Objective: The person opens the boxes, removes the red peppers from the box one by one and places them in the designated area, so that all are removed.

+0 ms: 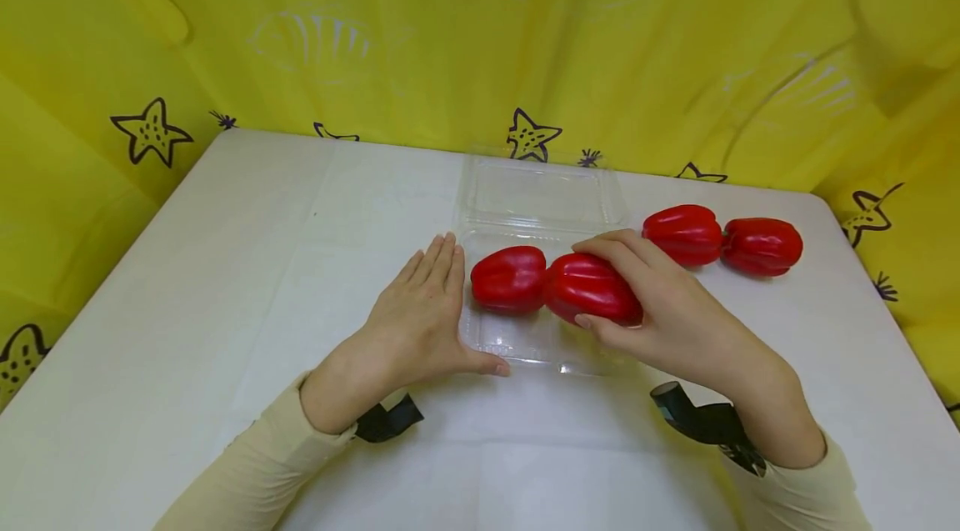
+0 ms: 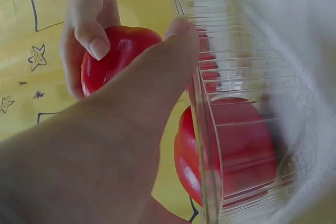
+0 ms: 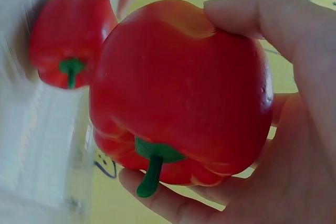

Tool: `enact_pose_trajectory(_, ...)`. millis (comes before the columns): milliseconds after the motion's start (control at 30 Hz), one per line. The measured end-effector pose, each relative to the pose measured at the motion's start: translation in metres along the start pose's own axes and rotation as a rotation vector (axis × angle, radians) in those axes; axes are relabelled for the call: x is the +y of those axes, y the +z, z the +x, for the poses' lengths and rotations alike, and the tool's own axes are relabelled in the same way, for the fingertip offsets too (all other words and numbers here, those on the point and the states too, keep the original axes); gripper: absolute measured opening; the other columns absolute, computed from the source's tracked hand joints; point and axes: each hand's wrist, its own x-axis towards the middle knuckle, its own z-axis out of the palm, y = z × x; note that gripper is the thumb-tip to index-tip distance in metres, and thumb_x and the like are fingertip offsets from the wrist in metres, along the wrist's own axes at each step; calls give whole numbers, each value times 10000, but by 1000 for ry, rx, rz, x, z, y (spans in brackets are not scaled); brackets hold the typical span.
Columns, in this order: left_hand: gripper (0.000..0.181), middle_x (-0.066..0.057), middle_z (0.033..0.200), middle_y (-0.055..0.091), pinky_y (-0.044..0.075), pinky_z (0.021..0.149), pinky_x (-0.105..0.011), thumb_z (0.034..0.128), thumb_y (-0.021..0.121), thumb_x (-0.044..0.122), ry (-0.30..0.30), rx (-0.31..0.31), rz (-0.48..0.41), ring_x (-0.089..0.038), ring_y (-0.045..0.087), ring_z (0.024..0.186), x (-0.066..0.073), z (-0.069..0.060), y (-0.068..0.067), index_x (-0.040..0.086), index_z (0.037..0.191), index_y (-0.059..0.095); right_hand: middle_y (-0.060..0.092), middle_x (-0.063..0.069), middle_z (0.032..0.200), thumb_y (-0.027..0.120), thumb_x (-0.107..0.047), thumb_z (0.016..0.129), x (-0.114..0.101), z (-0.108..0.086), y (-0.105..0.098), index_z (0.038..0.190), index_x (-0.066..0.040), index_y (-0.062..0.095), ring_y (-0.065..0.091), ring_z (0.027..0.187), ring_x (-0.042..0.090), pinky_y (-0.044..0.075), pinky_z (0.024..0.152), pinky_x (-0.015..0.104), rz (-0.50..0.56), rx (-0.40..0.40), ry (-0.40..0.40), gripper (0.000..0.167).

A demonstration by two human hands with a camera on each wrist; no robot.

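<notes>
Two other red peppers (image 1: 681, 235) (image 1: 762, 247) right of the clear container (image 1: 517, 341)

I log head view facing forward-down over the flat white table (image 1: 187, 289); both wrist views, close and turned sideways, share the held glossy red bell pepper (image 3: 178, 93).

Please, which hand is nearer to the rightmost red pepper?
Right. The right hand, holding another pepper, is left of the rightmost pepper, with one pepper between them. The left hand is farther away, beside the clear container.
</notes>
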Motion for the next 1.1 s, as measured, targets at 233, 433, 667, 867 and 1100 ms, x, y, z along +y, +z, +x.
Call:
enact_pose_trajectory(233, 1378, -193, 1660, 66, 123, 1261, -474, 650, 631, 867, 3, -3, -3, -337, 43, 1553, 0, 0, 1, -29, 1567, 126, 562, 38, 1275, 822, -181, 798, 8, -6, -14, 1382, -144, 492, 561, 1111, 228, 604, 790, 484, 8, 50, 73, 672)
enact_pose_trajectory(433, 1386, -195, 1660, 58, 115, 1262, -472, 649, 623, 875, 8, -3, 2, -336, 36, 1553, 0, 0, 1, -31, 1567, 115, 545, 121, 1279, 826, -147, 790, 19, -13, -24, 1371, -77, 474, 547, 1106, 307, 581, 781, 573, -19, 86, 124, 683)
enact_pose_trajectory(667, 1383, -192, 1662, 61, 113, 1263, -470, 650, 623, 874, -1, -3, 3, -332, 29, 1554, 0, -1, 0, -26, 1568, 114, 512, 197, 1291, 807, -161, 809, 34, -18, -33, 1383, -32, 437, 503, 1112, 387, 547, 774, 638, -77, 66, 238, 695)
enact_pose_trajectory(867, 1380, -192, 1662, 54, 113, 1263, -471, 654, 622, 872, 4, -5, -1, -335, 27, 1554, 0, -1, 0, -28, 1568, 112, 479, 250, 1301, 797, -175, 812, 43, -21, -34, 1405, 1, 408, 467, 1126, 444, 530, 782, 668, -121, 35, 322, 731)
enact_pose_trajectory(1100, 1376, -197, 1660, 68, 122, 1262, -471, 655, 622, 870, 6, 3, 9, -337, 39, 1553, 0, -1, 0, -32, 1566, 122, 450, 299, 1318, 788, -191, 809, 52, -21, -32, 1412, 43, 384, 433, 1142, 491, 524, 782, 685, -173, -6, 385, 763)
